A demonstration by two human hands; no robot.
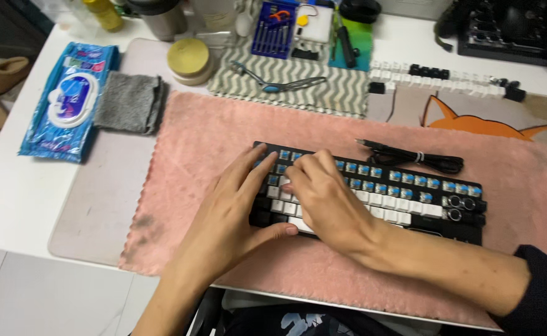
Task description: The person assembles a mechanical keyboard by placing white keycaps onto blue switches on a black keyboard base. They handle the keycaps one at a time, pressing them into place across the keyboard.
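Note:
A black mechanical keyboard (410, 199) lies on a pink fluffy towel (211, 137). Its upper rows show bare blue switches; white and black keycaps fill the lower rows. My left hand (230, 208) rests flat on the keyboard's left end, fingers spread over the top rows and thumb along the front edge. My right hand (326, 202) lies across the left half with fingers curled down onto the keys. I cannot tell whether a keycap sits under the fingertips.
A coiled black cable (420, 157) lies behind the keyboard. Rows of loose keycaps (441, 79) sit farther back. A wet-wipes pack (68, 102), grey cloth (130, 102), round tin (188, 60), keycap puller (280, 84) and screwdriver set (276, 28) stand at the back left.

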